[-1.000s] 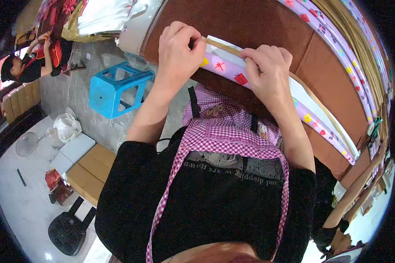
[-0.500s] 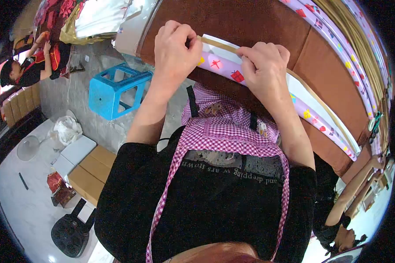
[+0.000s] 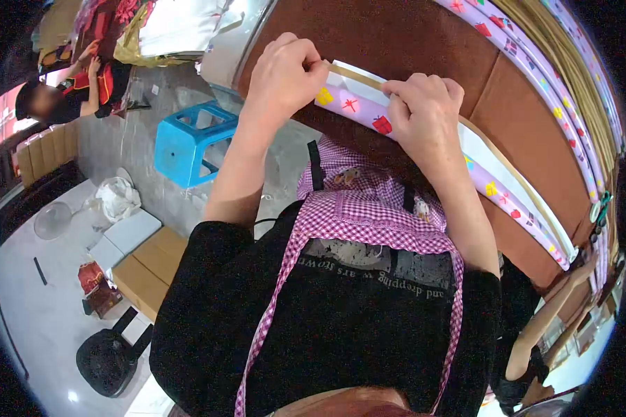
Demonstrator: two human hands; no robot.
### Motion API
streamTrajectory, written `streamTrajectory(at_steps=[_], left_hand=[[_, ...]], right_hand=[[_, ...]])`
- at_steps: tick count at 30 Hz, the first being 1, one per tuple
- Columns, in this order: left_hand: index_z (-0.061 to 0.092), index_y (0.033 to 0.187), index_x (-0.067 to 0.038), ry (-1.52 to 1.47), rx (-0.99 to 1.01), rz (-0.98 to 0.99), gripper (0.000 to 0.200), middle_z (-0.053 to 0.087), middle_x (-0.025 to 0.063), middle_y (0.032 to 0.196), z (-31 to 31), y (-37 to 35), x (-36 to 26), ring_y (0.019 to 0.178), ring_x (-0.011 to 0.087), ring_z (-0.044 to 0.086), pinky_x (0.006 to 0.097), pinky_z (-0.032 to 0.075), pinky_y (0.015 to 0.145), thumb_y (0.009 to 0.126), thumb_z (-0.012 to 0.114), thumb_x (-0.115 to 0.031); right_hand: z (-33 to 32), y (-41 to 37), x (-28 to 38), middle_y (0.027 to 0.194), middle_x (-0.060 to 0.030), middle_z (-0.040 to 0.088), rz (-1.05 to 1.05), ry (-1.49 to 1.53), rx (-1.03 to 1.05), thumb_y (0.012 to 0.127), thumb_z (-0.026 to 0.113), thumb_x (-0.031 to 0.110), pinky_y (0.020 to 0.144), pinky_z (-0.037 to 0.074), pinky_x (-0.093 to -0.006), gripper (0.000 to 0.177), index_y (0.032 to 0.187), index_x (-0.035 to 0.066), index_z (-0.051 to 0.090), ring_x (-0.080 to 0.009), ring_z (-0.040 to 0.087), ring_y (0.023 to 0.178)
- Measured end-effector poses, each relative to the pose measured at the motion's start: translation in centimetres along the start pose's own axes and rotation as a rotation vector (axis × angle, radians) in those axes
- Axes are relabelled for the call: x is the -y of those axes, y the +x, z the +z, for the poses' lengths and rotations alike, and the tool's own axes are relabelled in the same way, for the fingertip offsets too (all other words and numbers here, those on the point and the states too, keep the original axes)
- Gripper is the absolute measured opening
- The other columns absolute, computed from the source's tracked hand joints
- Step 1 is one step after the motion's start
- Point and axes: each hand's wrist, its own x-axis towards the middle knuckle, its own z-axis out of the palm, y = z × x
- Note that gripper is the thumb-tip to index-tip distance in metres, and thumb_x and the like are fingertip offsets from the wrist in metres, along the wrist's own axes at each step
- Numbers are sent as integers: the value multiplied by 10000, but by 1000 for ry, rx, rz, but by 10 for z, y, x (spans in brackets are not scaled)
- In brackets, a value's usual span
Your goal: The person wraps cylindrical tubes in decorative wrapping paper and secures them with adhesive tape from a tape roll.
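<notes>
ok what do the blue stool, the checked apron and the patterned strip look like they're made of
Blue stool: most likely molded plastic, smooth with a slight sheen, one even color and cut-out sides.

Checked apron: woven fabric, matte, with soft folds; cotton or a blend, can't tell.

Patterned strip: printed paper or thin plastic film, smooth-looking; the look leaves both open.

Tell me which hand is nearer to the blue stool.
Left. The left hand is up and to the right of the blue stool in the picture; the right hand is farther right, past the left.
</notes>
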Motion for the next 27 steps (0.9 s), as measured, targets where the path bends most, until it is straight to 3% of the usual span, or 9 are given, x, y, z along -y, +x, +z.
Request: streamTrajectory(at_steps=[6,10,12,13,16,27], left_hand=[[656,859,-28,-8,-77,-169,88,634,174,857,-16,-4,26,828,372,628,445,516,748,829,655,-111],[655,992,-27,-136,-178,-20,149,657,142,951,-24,-22,-7,884,348,633,426,503,770,856,652,-88],[653,1053,-45,-44,-99,324,211,663,122,1089,-17,-28,-19,1002,315,629,409,473,836,857,667,-124],[637,1096,-48,-31,-35,358,253,647,105,1187,-14,-34,-28,1099,285,606,402,442,893,869,666,-155],[632,1107,-42,18,50,346,254,642,101,1192,-7,-37,-30,1111,277,604,397,437,905,889,650,-171],[635,1099,-41,160,29,426,285,643,101,1171,-8,-37,-41,1082,277,609,401,436,918,880,671,-221]], right_hand=[[0,-1,0,766,-58,619,-4,14,-14,799,601,44,918,383,-425,148,866,73,730,-246,599,812],[1,-1,0,777,-63,623,-27,12,-31,797,607,48,913,386,-428,143,867,70,730,-251,598,807],[1,0,-1,779,-61,625,-25,0,-25,795,610,49,909,388,-428,141,866,71,730,-251,598,806],[2,-1,-2,778,-58,627,-26,-8,-27,795,612,53,904,389,-426,139,862,73,732,-251,598,806],[2,-2,-2,777,-54,631,-33,-10,-41,795,617,59,894,390,-423,133,852,76,736,-250,597,804],[3,-3,-1,771,-57,635,-26,-55,-24,804,621,90,878,385,-415,131,848,87,745,-253,600,826]])
